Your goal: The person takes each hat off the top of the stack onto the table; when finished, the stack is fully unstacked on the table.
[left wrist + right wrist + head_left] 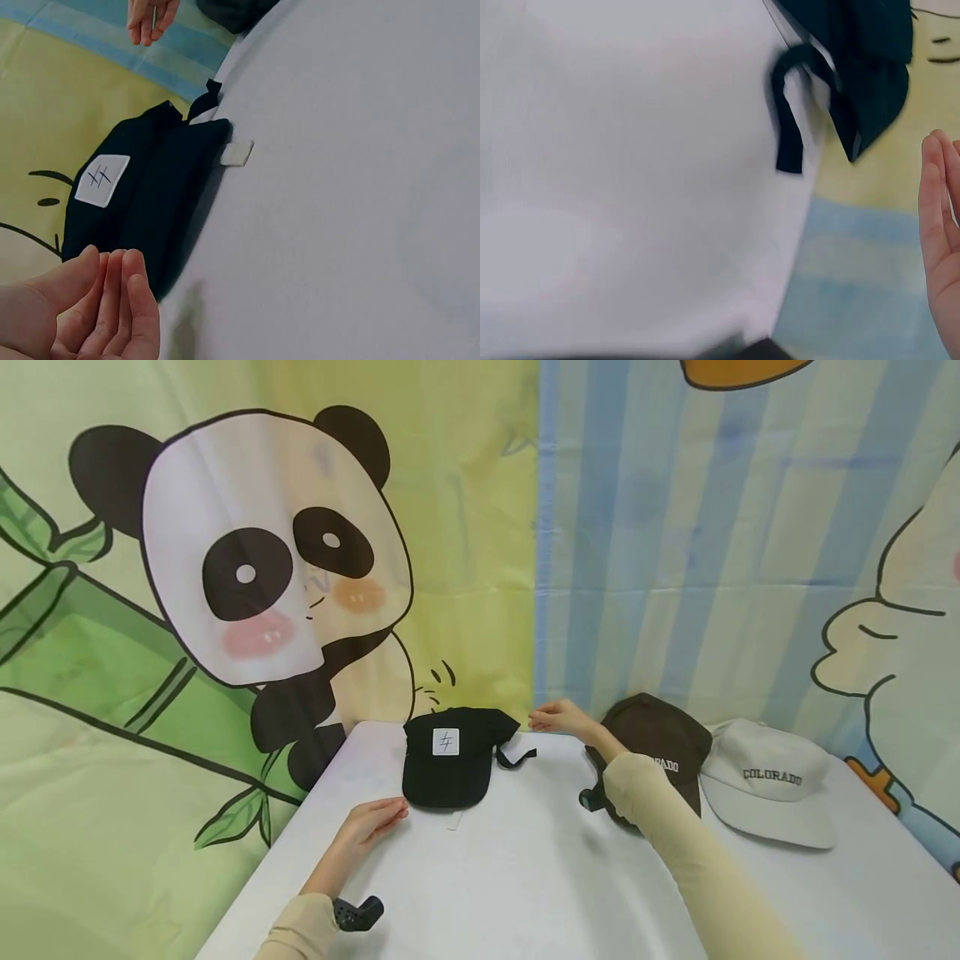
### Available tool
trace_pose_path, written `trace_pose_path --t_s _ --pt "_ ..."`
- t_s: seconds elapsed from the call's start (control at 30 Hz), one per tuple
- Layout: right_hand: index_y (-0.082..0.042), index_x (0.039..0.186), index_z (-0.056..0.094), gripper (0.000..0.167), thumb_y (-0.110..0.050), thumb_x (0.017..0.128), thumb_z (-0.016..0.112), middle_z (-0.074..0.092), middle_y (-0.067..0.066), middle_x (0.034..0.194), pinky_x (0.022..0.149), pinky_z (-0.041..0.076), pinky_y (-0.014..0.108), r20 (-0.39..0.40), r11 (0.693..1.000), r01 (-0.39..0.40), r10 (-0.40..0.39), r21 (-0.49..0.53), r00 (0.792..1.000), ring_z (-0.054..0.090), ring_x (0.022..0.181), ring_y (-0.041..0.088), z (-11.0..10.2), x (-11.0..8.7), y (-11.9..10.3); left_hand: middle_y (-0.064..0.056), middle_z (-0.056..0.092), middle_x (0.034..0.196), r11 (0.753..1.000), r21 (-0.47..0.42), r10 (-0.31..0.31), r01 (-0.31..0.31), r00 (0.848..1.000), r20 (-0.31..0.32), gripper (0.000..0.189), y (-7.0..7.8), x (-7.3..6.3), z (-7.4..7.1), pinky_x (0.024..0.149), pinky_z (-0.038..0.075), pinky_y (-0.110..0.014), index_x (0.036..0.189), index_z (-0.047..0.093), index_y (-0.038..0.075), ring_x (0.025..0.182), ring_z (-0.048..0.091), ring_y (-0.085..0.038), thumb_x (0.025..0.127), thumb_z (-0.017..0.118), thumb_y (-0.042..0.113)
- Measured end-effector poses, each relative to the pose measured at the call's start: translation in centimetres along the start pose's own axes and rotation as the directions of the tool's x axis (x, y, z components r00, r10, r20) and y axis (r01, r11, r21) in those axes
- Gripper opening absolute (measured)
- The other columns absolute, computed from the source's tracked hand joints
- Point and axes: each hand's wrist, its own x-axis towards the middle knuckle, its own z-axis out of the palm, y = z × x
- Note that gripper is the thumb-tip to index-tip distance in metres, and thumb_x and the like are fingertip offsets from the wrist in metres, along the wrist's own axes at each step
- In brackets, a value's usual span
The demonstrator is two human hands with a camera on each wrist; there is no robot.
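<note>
A black cap [446, 781] with a white square patch [446, 742] lies at the far side of the table, its brim toward me. From its right side a black strap [516, 760] sticks out, and a pale tag [238, 154] shows under the brim. My left hand [371, 822] is beside the brim's left edge, fingers nearly straight and holding nothing. To the right of the cap, over the table's far edge, my right hand [558, 717] hovers with extended fingers, apart from the cap and strap.
A dark brown cap [652, 735] stands to the right, partly behind my right forearm. Next to it is a light grey cap [772, 777] lettered COLORADO. The white table [525, 877] ends at a printed curtain [480, 552] with a panda.
</note>
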Motion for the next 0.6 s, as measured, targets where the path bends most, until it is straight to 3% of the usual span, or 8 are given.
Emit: trace_pose_path --t_s 0.17,0.33,0.6 --pt "0.016 0.118 0.044 0.036 -0.011 0.093 0.045 0.053 0.03 0.108 0.09 0.042 0.043 0.015 0.999 0.008 -0.009 0.031 1.0 0.05 0.102 0.039 2.5 1.4 0.7 -0.009 0.065 0.083 1.0 -0.021 -0.017 0.015 0.999 -0.052 0.034 -0.3 0.5 -1.1 0.074 0.051 -0.027 0.113 0.05 -0.014 0.076 0.062 -0.015 0.083 0.058 0.0" --pt "0.015 0.115 0.047 0.034 -0.01 0.092 0.046 0.056 0.027 0.104 0.09 0.04 0.048 0.003 0.999 0.012 -0.012 0.041 1.0 0.052 0.099 0.038 4.2 2.5 1.8 -0.01 0.065 0.083 0.999 -0.039 -0.018 0.015 0.998 -0.065 0.034 -0.6 1.2 -1.7 0.075 0.051 -0.027 0.113 0.049 -0.016 0.077 0.062 -0.016 0.083 0.057 0.0" --pt "0.017 0.112 0.048 0.032 -0.008 0.092 0.045 0.057 0.028 0.101 0.085 0.043 0.048 -0.012 1.0 -0.003 0.003 0.014 1.0 0.054 0.095 0.038 5.8 2.4 2.3 -0.014 0.064 0.083 0.996 -0.091 -0.03 0.026 0.999 -0.04 0.03 -0.9 2.3 -0.8 0.076 0.051 -0.03 0.109 0.05 -0.018 0.077 0.062 -0.02 0.083 0.055 -0.006"
